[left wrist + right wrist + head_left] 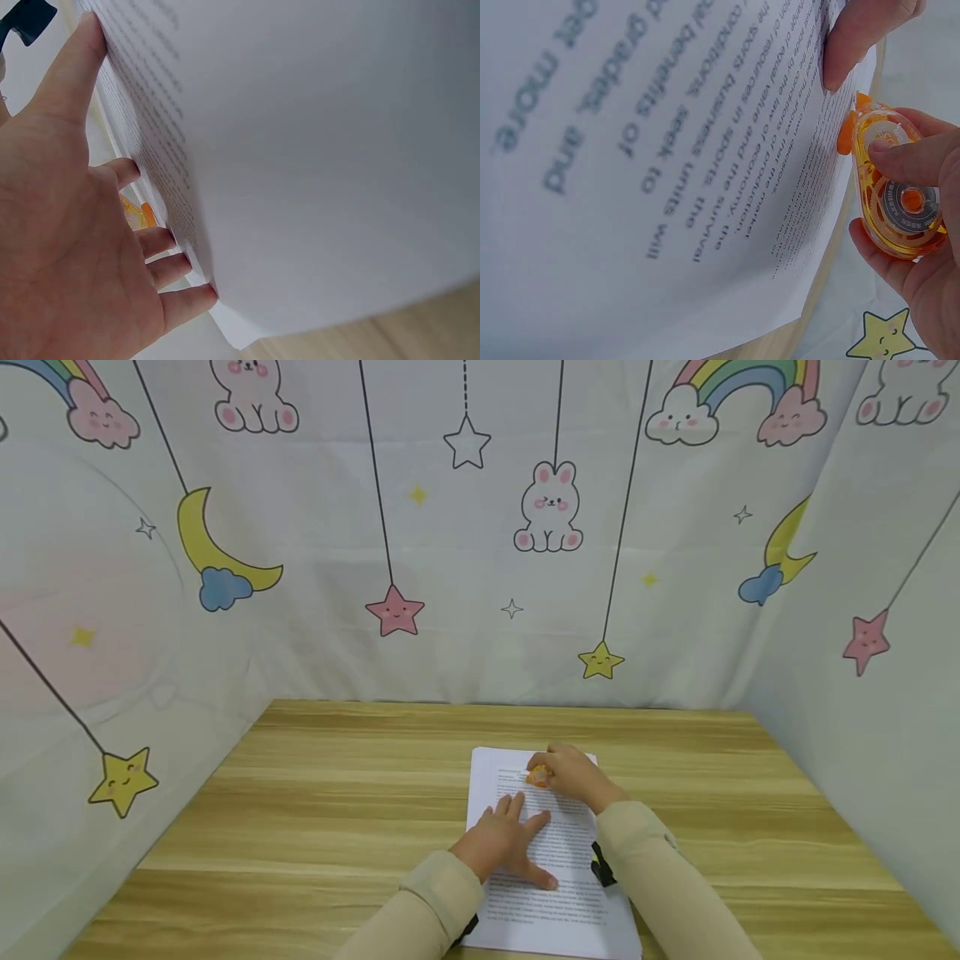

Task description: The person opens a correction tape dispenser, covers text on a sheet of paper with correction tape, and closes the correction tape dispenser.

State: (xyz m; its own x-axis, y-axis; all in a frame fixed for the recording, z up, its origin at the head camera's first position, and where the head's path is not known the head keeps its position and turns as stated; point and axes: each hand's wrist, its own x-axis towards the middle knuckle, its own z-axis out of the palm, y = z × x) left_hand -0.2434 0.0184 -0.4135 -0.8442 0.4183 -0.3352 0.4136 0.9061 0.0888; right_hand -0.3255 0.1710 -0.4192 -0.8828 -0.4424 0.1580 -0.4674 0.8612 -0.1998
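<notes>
A stack of printed paper (pixel 540 931) lies on the table, its top sheet covered in lines of text. My left hand (pixel 506 843) rests on the middle of the page with fingers spread; the left wrist view shows its fingertips (pixel 196 300) touching the sheet. Near the top of the page, my right hand (pixel 576 777) grips an orange, see-through correction tape (pixel 537 776). Seen from the right wrist, the thumb lies along one side of the correction tape (pixel 900 199), and its orange tip is close to the paper. Whether the tip touches the page, I cannot tell.
The wood-grain table (pixel 315 827) extends on both sides of the paper. A white curtain (pixel 315 527) printed with stars, moons and rabbits hangs behind it and along the sides. Black bands show at both wrists, one a black strap (pixel 602 867) over the page's right edge.
</notes>
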